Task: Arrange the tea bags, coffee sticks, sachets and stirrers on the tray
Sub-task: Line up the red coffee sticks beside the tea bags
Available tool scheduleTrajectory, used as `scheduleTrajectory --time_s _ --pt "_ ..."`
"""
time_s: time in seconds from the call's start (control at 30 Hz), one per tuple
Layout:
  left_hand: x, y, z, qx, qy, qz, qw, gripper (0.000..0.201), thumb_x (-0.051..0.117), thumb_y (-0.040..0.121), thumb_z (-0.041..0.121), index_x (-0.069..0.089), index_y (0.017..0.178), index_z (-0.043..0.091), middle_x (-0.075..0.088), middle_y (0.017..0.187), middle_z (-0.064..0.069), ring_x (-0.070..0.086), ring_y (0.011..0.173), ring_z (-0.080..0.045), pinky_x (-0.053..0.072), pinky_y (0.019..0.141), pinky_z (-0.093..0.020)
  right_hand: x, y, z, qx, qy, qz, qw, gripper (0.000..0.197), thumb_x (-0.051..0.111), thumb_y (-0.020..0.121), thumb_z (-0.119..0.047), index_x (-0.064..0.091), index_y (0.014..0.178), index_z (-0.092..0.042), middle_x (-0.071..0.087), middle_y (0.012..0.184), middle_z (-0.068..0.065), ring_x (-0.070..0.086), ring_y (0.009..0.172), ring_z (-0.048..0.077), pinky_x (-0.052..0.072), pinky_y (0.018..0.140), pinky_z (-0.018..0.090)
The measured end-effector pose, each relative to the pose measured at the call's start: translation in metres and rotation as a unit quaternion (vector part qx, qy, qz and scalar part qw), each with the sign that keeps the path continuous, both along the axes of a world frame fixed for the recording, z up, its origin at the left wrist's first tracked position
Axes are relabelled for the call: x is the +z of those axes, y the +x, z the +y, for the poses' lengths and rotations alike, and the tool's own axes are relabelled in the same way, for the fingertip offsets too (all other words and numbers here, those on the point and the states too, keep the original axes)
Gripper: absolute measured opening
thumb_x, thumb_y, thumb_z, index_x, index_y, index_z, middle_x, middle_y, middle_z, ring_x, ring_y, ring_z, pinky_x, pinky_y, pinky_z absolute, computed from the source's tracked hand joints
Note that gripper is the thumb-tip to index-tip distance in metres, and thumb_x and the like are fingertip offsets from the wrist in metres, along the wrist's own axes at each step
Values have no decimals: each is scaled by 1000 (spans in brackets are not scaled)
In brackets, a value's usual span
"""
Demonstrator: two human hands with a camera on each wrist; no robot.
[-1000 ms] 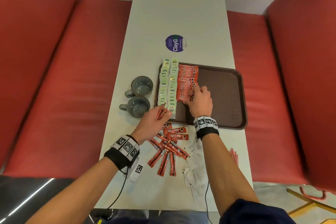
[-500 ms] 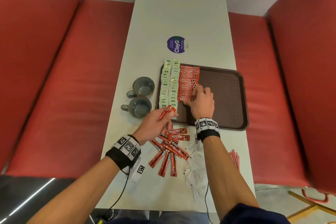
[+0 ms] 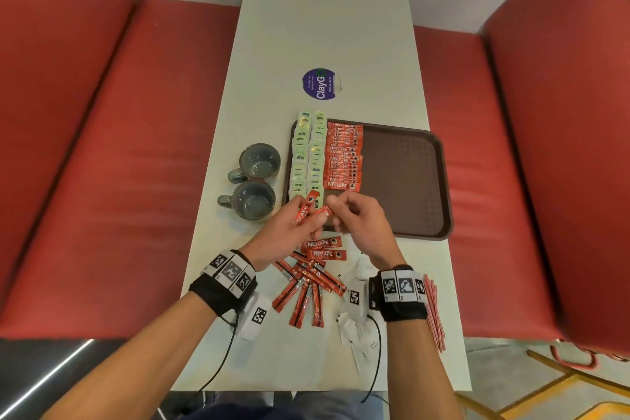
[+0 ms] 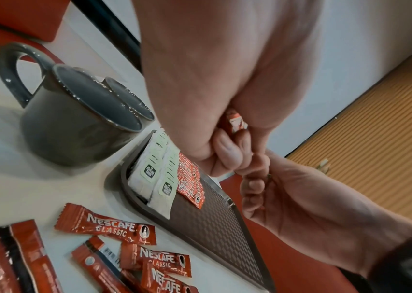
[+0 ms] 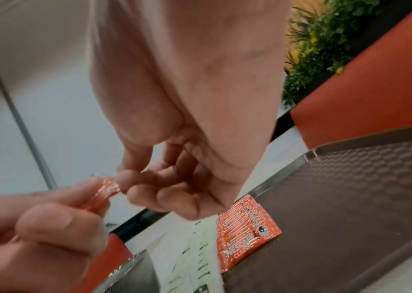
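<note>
From the head view, the left hand [image 3: 289, 232] grips a few red coffee sticks [image 3: 305, 210] above the tray's [image 3: 409, 181] near-left corner. The right hand [image 3: 361, 225], at 3 o'clock of it, pinches the end of one. Tea bags [image 3: 308, 153] and coffee sachets [image 3: 342, 160] lie in rows on the tray.

The left wrist view shows curled fingers [image 4: 227, 150] clasping the sticks above the desk [image 4: 11, 178].

The right wrist view shows fingertips [image 5: 127, 180] pinching a stick's end.

The left hand [image 3: 289, 228] hides most of the held coffee sticks [image 3: 306, 211]; their count is unclear.
</note>
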State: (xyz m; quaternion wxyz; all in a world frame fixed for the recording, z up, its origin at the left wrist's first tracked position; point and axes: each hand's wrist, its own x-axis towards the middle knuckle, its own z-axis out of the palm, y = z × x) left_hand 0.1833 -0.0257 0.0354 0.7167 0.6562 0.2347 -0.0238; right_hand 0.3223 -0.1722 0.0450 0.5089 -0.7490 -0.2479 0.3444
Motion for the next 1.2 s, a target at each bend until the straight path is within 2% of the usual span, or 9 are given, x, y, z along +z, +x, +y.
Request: scheduleTrajectory --time_s 0.33,0.47,0.57,0.67,0.8,0.93,1.07,1.13,1.2 --pt "7 -8 15 42 42 -8 998 22 63 109 27 68 107 6 78 86 -14 51 56 -4 43 63 -28 -2 -1 -12 -96 1 -72 993 43 50 113 -52 70 88 -23 72 76 2 66 71 16 55 74 42" --pt "13 -4 9 31 75 -12 997 21 63 109 27 70 106 8 81 88 -6 63 68 8 45 82 -32 -1 -2 -13 -76 29 -35 996 23 71 104 -48 74 100 -26 75 92 2 72 87 26 60 80 44" --pt "10 1 0 -6 112 -9 994 20 68 106 38 71 102 18 81 95 2 73 97 -7 51 99 -39 0 -1 -12 -129 74 -8 989 16 79 100 -35 76 99 -19 72 93 17 64 83 22 56 76 42" --pt "0 5 -8 -8 139 -11 990 24 73 101 45 69 96 22 72 92 6 64 86 -13 52 87 -38 4 -7 -4 -162 93 18 982 19 82 98 -31 76 100 -13 72 94 19 65 80 22 59 76 48" --pt "-4 12 -17 70 44 -13 996 25 69 105 35 64 92 14 72 87 15 65 82 3 51 75 -16 1 -16 0 -129 78 41 988 21 75 103 -41 75 107 -20 77 102 4 74 99 25 64 92 51" --pt "-7 16 -13 165 -41 -11 985 20 68 105 37 69 96 20 78 95 10 67 74 4 50 64 -15 -3 -25 -5 -115 86 121 982 20 80 100 -18 70 115 -8 77 105 18 77 98 32 65 88 41" --pt "-8 21 -13 170 -49 -17 984 20 69 106 31 65 91 17 69 74 19 58 55 5 43 51 -10 -6 -29 -3 -134 100 120 979 15 79 100 -12 73 114 -7 78 105 18 76 99 37 65 90 45" --pt "-10 22 -10 159 -38 -16 986 19 72 104 32 67 98 14 72 81 20 63 64 7 48 58 -10 -5 -25 -3 -130 75 70 986 10 78 101 -15 76 111 -15 80 102 9 77 98 34 66 91 45" --pt "-16 20 -1 163 -21 -12 986 30 80 98 34 65 112 13 78 112 18 72 102 7 57 89 -19 -4 -17 -6 -114 16 -58 992 8 76 101 -18 78 105 -25 79 97 -4 75 93 17 62 88 32"
